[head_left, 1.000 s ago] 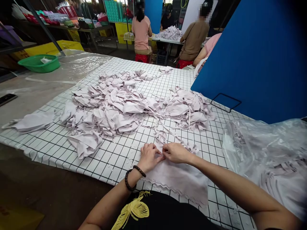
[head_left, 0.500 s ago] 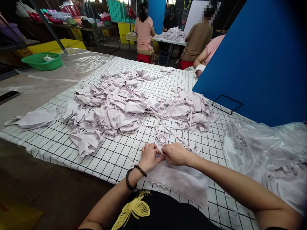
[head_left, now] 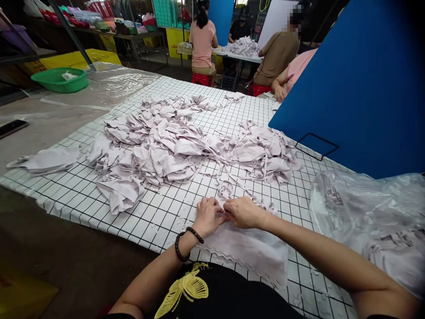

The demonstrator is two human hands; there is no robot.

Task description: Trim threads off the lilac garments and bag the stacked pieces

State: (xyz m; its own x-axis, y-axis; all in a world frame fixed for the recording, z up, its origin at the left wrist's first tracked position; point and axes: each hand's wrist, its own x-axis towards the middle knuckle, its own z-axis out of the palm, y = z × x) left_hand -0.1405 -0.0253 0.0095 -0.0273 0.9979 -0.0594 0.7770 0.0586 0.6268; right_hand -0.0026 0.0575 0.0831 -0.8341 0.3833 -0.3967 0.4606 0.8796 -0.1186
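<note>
A pale lilac-grey fabric piece with a wavy edge lies flat on the table in front of my body. At its far edge my left hand pinches the fabric, fingers bent. Touching it from the right, my right hand is closed on the same edge, its fingertips partly hidden. Just beyond my hands lies a curled fabric strip. Farther off spread a large pile of crumpled fabric pieces on the left and a smaller fabric pile on the right.
A blue panel with a black wire stand rises at the right. A clear plastic bag of fabric lies near my right arm. A green basket and a phone sit left. Several people work beyond the grid-patterned table.
My hands hold nearly the same pose on the fabric. The view has shifted slightly. Beside the blue panel, a co-worker's hand has moved, and the white cloth there sits lower.
</note>
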